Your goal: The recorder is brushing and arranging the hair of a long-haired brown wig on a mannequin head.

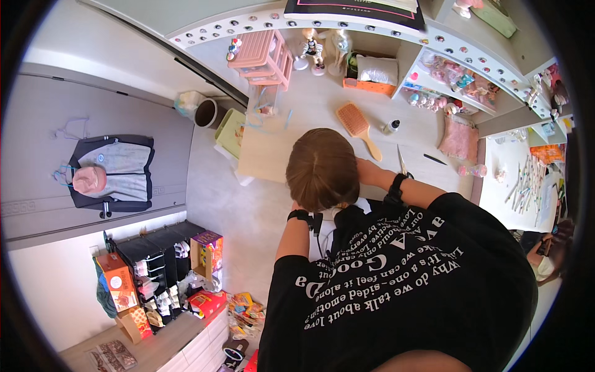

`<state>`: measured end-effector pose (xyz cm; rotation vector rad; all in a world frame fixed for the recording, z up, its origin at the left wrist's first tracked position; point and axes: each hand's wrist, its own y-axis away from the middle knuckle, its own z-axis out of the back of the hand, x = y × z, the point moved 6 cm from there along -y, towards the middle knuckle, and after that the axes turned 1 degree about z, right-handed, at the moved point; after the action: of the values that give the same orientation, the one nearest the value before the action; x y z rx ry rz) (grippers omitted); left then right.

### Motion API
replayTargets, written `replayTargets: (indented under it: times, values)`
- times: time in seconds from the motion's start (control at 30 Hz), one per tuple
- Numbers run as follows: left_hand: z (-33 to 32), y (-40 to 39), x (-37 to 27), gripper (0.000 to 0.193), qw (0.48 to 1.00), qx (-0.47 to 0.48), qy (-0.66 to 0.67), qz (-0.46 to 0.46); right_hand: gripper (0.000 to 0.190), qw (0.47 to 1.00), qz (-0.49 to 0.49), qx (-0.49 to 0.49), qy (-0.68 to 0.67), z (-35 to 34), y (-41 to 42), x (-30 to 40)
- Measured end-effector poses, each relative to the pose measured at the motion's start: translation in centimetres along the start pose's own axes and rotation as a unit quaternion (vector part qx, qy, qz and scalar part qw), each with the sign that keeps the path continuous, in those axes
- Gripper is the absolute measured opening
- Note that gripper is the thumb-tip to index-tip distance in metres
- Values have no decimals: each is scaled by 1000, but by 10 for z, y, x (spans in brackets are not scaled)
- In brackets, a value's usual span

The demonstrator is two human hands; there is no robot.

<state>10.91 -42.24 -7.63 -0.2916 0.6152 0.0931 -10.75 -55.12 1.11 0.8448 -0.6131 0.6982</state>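
A short brown wig [320, 167] with a straight fringe is in front of my chest, at the near edge of the pale desk [265, 158]. My right hand [371, 173] grips its right side, the fingertips hidden beneath the hair. Little of my left hand [297, 206] shows at the wig's lower left; its fingers are out of sight under it. What is inside the wig is hidden. Beyond it lies a wooden paddle hairbrush [353, 118], bristles up. Scissors [402, 162] rest close to my right wrist, partly covered by my forearm.
A small dropper bottle [391, 126], a black pen [435, 159] and a pink cushion [458, 138] are on the desk. Pink drawers [260, 58], dolls [312, 49] and an orange box [369, 86] stand at the back. Another person [544, 253] is at the right edge.
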Motion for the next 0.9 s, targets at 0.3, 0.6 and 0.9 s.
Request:
replayTargets:
  times: [0.3, 0.6, 0.9]
  values:
    - [57, -8, -2, 42, 995, -15, 61, 76, 65, 978, 54, 38, -198, 46, 7, -23]
    - [191, -58, -92, 41, 927, -134, 229, 266, 35, 919, 221, -278, -172, 135, 29, 129]
    - [168, -98, -192, 42, 989, -87, 84, 88, 29, 918, 245, -294, -104, 98, 8, 148]
